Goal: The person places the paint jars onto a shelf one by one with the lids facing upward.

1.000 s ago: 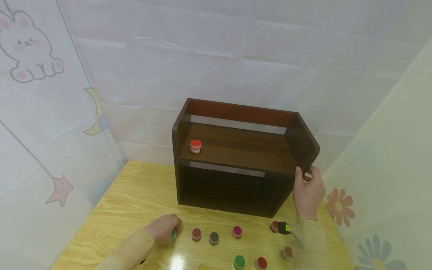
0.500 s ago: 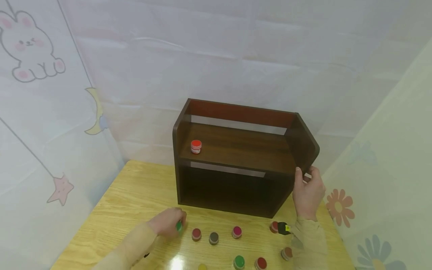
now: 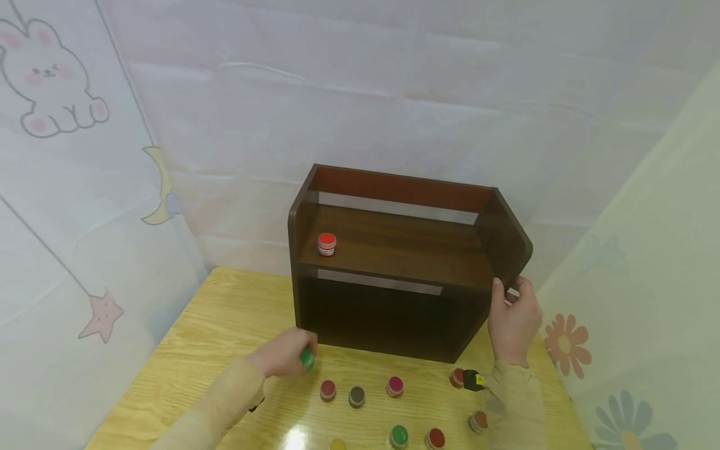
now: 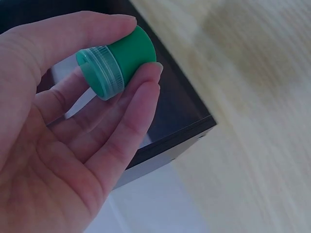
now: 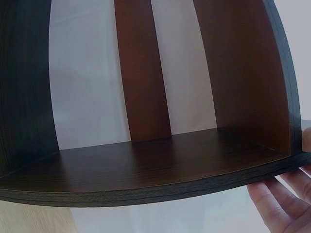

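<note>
My left hand [image 3: 285, 353] pinches a small green paint jar [image 3: 307, 360] between thumb and fingers, just in front of the shelf's lower left corner. The left wrist view shows the jar [image 4: 131, 56] tipped on its side, its clear ribbed rim toward the palm. A dark brown two-tier shelf [image 3: 399, 275] stands on the table. My right hand [image 3: 514, 322] holds the edge of its right side panel [image 3: 503, 240], the thumb in front and fingers round the outside. A red-lidded jar [image 3: 327, 244] sits at the left of the upper tier.
On the wooden table [image 3: 236, 312] before the shelf lie several jars, among them a dark red jar [image 3: 328, 390], a grey jar [image 3: 357, 397], a magenta jar [image 3: 395, 386] and another green jar [image 3: 399, 437]. Printed cloth [image 3: 394, 81] hangs behind and at both sides.
My left hand has lifted the green jar and carried it up and right, toward the shelf's lower left corner. My right hand stays on the side panel.
</note>
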A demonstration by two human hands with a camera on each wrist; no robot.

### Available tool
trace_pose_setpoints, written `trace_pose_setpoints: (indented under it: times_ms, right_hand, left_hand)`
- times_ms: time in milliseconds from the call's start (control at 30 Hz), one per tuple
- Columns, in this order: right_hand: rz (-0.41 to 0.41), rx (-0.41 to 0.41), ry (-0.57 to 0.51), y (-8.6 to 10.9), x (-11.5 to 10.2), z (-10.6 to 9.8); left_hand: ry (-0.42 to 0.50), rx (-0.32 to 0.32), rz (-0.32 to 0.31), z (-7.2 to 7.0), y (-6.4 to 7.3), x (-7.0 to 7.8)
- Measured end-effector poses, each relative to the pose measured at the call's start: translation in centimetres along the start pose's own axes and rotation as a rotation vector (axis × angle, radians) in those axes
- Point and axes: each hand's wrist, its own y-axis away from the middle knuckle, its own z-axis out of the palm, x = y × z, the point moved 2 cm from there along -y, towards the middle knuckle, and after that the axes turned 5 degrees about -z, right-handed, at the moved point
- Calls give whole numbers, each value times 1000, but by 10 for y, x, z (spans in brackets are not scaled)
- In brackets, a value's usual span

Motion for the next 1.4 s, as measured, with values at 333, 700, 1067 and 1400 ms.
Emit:
trace_pose_setpoints:
  times_ms: [333,700,1067,1400]
  right_hand:
    - [-12,8,-2,0,1,0]
    - [-3,7,8,0,-1,-1]
    - [-6,15,12,0,0,0]
    - [-13,17,4,0,-1,0]
  left_hand:
    - [-25,61,65,-18,-6,12]
    - [-59,135,52,-27,-10,20]
    - [-16,194,90,-39,-13,30]
    - [69,175,3,-44,-13,34]
